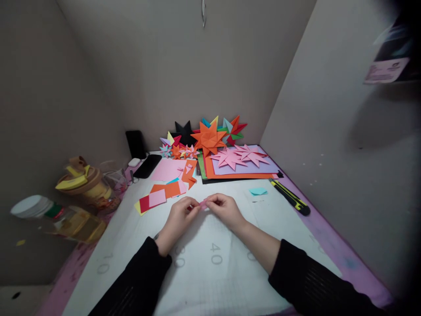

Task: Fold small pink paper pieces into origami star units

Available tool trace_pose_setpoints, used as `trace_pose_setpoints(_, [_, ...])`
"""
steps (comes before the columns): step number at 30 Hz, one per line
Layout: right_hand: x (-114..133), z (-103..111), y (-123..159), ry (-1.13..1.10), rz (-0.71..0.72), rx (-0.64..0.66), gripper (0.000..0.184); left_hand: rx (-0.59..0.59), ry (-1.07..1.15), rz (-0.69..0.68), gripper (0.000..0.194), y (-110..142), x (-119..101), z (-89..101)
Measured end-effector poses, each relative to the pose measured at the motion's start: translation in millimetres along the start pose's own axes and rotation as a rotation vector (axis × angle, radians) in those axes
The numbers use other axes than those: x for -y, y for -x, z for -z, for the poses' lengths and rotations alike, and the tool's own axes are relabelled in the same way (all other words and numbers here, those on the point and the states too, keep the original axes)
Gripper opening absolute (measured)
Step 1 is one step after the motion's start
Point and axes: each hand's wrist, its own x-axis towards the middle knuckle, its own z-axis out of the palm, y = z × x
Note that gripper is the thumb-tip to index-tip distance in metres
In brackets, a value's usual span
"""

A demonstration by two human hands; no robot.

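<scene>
A small pink piece of paper (203, 205) is pinched between my two hands above the white mat (197, 281). My left hand (180, 217) holds its left end with thumb and fingers closed. From the other side, my right hand (226, 211) grips the right end in the same way. My fingers cover most of the paper, so its folds are hard to make out. Left of my hands lie a red and pink paper pair (153, 201) and some orange paper (166, 190). A folded light-blue paper piece (258, 191) rests to the right.
Folded paper stars (210, 137) lean against the back wall, with pink stars (230, 158) on stacked coloured sheets (243, 175). A yellow-black utility knife (289, 196) lies at right. Phones (148, 166), a jar of liquid (79, 224) and a pot (88, 184) stand or lie at left.
</scene>
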Motion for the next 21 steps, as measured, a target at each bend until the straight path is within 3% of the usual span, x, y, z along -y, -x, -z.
trace_pose_setpoints(10, [-1.2, -0.5, 2.0, 0.102, 0.047, -0.044, 0.006, -0.068, -0.008, -0.012, 0.009, 2.6, -0.8, 1.9])
trace_pose_setpoints(21, [1.4, -3.0, 2.1, 0.018, -0.004, -0.057, 0.007, -0.056, -0.001, 0.020, 0.010, 2.0, 0.9, 0.6])
